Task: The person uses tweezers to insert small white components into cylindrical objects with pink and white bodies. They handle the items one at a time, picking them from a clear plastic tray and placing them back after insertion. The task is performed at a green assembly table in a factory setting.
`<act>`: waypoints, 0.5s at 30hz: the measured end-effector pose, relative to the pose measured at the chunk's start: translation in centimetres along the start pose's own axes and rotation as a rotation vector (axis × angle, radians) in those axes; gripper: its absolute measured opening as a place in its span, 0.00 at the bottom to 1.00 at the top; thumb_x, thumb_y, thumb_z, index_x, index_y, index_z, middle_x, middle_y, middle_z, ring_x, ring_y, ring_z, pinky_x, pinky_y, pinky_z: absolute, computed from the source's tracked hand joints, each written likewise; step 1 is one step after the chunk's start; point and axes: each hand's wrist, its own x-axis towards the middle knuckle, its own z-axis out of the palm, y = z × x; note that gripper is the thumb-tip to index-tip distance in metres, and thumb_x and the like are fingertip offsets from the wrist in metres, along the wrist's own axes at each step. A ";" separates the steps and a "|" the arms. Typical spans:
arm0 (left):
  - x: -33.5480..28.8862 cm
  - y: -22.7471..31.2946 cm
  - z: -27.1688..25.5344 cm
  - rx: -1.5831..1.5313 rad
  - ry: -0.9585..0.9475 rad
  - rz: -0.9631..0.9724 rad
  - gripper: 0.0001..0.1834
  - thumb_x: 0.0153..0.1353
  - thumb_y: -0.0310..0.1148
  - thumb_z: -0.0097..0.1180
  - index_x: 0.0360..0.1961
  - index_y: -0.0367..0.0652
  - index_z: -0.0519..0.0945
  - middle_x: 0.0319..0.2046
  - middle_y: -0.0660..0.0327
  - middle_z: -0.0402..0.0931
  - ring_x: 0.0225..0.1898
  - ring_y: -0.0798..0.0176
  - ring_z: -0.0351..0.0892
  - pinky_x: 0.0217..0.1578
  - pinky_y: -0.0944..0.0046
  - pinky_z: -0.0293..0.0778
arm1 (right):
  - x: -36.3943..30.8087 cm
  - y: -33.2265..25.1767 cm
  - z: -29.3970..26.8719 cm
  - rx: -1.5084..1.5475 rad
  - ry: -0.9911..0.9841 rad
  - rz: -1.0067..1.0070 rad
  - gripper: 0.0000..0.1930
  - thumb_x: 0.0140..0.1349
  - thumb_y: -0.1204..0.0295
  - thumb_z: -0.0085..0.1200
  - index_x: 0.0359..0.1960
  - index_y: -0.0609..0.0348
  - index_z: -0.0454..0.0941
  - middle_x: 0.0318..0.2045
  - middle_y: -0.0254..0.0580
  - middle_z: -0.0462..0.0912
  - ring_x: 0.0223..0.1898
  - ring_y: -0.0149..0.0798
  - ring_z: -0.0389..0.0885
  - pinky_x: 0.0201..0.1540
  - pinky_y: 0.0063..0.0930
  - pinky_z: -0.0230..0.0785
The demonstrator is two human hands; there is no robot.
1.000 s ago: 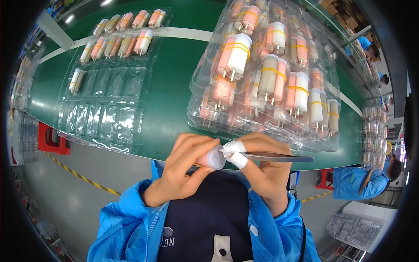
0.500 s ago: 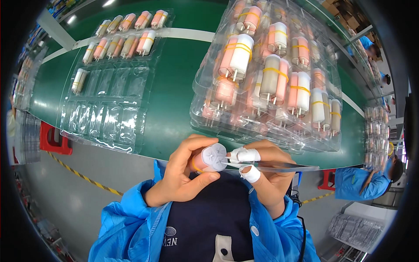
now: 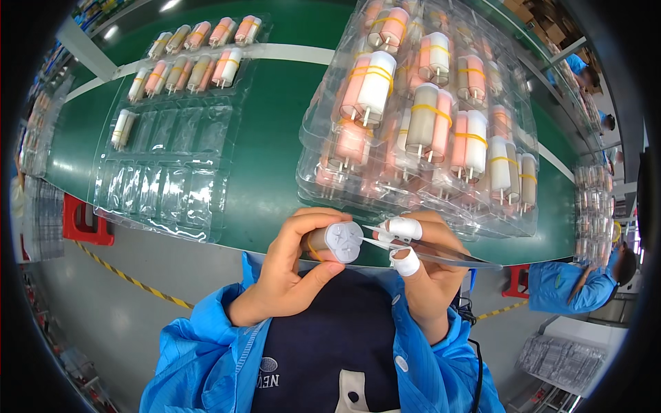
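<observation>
My left hand point(image 3: 286, 279) is closed around a bundle of cylinders point(image 3: 343, 242) with a yellow rubber band about it. The bundle's pale grey, lobed end faces right, with small star-shaped marks on it. In my right hand point(image 3: 437, 275) is a pair of metal tweezers point(image 3: 463, 257), pinched between thumb and fingers wrapped in white tape. Their two pointed tips are spread and lie just beside the right edge of the grey end; whether they touch it I cannot tell. My left fingers hide most of the bundle's sides.
Beyond my hands, on the green table point(image 3: 265, 144), stacked clear trays point(image 3: 310, 155) hold many banded pink, white and grey cylinders. Farther left lies a partly filled clear tray point(image 3: 220, 206). A red stool point(image 3: 86, 224) stands at left; a person in blue point(image 3: 571, 286) is at right.
The tweezers' tips have drawn back a little to the right from the grey end and spread wider. The bundle has turned slightly in my left hand, showing its end more squarely.
</observation>
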 end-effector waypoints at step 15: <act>0.2 -0.2 -0.6 0.287 -0.037 0.151 0.24 0.57 0.23 0.60 0.52 0.34 0.64 0.51 0.42 0.67 0.52 0.54 0.71 0.52 0.59 0.69 | 0.4 -0.6 0.5 -0.103 -0.128 -0.042 0.12 0.51 0.80 0.63 0.39 0.66 0.82 0.35 0.50 0.83 0.35 0.38 0.83 0.37 0.26 0.74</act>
